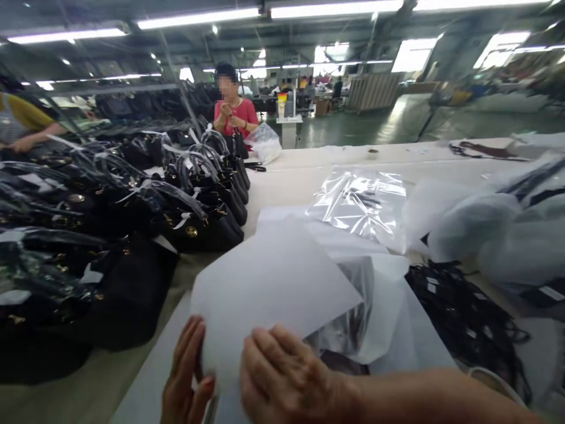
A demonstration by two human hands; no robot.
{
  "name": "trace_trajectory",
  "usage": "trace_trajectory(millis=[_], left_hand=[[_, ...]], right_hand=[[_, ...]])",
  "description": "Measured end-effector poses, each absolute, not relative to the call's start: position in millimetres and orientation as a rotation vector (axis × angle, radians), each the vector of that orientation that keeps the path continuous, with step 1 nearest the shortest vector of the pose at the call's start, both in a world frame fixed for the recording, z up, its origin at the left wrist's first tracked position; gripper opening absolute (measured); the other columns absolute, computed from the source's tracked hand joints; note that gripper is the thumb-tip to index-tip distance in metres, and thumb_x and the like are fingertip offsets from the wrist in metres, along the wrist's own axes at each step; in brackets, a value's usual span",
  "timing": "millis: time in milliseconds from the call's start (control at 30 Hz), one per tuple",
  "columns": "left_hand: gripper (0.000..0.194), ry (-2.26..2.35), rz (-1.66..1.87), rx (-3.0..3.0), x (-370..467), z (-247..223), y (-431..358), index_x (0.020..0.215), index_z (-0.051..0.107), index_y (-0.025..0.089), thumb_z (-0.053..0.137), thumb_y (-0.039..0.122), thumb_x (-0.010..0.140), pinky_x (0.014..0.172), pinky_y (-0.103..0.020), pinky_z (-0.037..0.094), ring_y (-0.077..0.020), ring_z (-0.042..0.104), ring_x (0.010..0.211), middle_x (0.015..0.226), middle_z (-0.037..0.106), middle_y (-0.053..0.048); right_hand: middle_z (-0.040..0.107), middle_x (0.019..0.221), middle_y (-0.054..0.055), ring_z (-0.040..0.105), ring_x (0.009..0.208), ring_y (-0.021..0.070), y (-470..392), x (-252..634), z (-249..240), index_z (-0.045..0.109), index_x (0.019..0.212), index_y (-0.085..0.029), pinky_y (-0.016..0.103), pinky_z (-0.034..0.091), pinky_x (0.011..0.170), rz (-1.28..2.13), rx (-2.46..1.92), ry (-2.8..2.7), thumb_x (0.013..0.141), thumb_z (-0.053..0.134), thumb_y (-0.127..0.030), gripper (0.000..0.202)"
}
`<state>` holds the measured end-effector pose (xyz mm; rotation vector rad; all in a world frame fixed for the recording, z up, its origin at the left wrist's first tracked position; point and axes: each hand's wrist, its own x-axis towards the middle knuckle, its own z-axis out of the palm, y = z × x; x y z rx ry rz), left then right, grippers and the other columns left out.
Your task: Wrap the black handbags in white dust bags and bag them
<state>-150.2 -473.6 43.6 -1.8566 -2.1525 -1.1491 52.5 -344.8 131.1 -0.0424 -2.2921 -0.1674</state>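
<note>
A large sheet of white paper [260,282] lies at a slant in front of me, over other white sheets. My right hand [286,374] is closed at its near part, the fingers bent and together over the paper, with the fingertips hidden. At the sheet's left edge is my left hand [188,374], fingers stretched upward and thumb apart. It holds nothing that I can see. Out from under the sheet's right side shows a clear plastic bag [353,324], with something dark beneath it near my right wrist.
Black handbags [203,229] with plastic-wrapped handles crowd the left side. Shiny clear plastic [357,203] lies further back on the table. Black straps [468,318] and translucent wrapped bundles [477,224] are on the right. A person in red [241,115] stands across the table, another person [26,126] at far left.
</note>
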Motion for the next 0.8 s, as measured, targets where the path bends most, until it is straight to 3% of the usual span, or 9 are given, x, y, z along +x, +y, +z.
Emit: trace_trajectory(millis=[100, 267, 400, 533, 600, 700, 800], left_hand=[[0.059, -1.858, -0.863, -2.241, -131, 41, -419, 0.143, 0.022, 0.021, 0.039, 0.04, 0.09, 0.104, -0.044, 0.04, -0.0288, 0.03, 0.134, 0.144, 0.035, -0.012], [0.052, -1.619, -0.576, -2.487, -108, 14, -373, 0.135, 0.036, 0.013, 0.046, 0.034, 0.089, 0.096, -0.041, 0.049, -0.0286, 0.038, 0.13, 0.134, 0.048, -0.016], [0.041, -1.547, -0.466, -2.491, -104, 11, -364, 0.12, 0.052, 0.009, 0.042, 0.035, 0.09, 0.087, -0.036, 0.054, -0.0266, 0.053, 0.117, 0.123, 0.058, -0.015], [0.033, -1.59, -0.359, -2.414, -96, 34, -333, 0.107, 0.06, 0.011, 0.052, 0.035, 0.085, 0.074, -0.04, 0.057, -0.0275, 0.064, 0.092, 0.101, 0.067, -0.014], [0.048, -1.636, -0.358, -2.417, -86, 49, -303, 0.118, 0.055, 0.01, 0.063, 0.037, 0.078, 0.083, -0.045, 0.053, -0.0317, 0.057, 0.106, 0.114, 0.062, -0.018], [0.092, -1.727, -0.297, -2.541, -64, 62, -253, 0.136, 0.037, 0.016, 0.078, 0.043, 0.059, 0.104, -0.057, 0.031, -0.0391, 0.028, 0.133, 0.142, 0.035, -0.021], [0.113, -1.929, -0.053, -2.738, -48, 59, -216, 0.142, 0.026, 0.02, 0.082, 0.049, 0.048, 0.108, -0.062, 0.013, -0.0395, 0.013, 0.137, 0.149, 0.019, -0.021]], right_hand=[[0.067, 0.095, 0.011, 0.057, 0.091, 0.0225, -337, 100, 87, 0.063, 0.091, -0.01, 0.034, 0.041, 0.084, -0.199, -0.384, -2.459, 0.088, 0.033, -0.008, 0.03], [0.065, 0.079, 0.007, 0.056, 0.073, 0.0191, -335, 131, 11, 0.06, 0.084, -0.012, 0.03, 0.041, 0.066, -0.236, -0.703, -2.476, 0.085, 0.04, -0.004, 0.022], [0.062, 0.078, 0.006, 0.054, 0.07, 0.0189, -337, 132, -8, 0.058, 0.086, -0.014, 0.03, 0.039, 0.063, -0.19, -0.785, -2.465, 0.086, 0.04, -0.007, 0.019], [0.062, 0.082, 0.005, 0.054, 0.074, 0.0187, -335, 133, -7, 0.056, 0.089, -0.015, 0.029, 0.039, 0.066, -0.173, -0.798, -2.509, 0.085, 0.042, -0.008, 0.016], [0.061, 0.081, 0.005, 0.054, 0.074, 0.0186, -334, 134, -6, 0.056, 0.088, -0.015, 0.029, 0.038, 0.064, -0.176, -0.811, -2.535, 0.085, 0.043, -0.009, 0.014], [0.058, 0.073, 0.004, 0.052, 0.066, 0.0175, -331, 130, -8, 0.054, 0.082, -0.016, 0.028, 0.036, 0.057, -0.215, -0.82, -2.541, 0.084, 0.045, -0.01, 0.011], [0.05, 0.058, 0.001, 0.047, 0.052, 0.0146, -330, 121, -28, 0.048, 0.068, -0.017, 0.027, 0.028, 0.046, -0.318, -0.799, -2.454, 0.082, 0.044, -0.006, 0.018]])
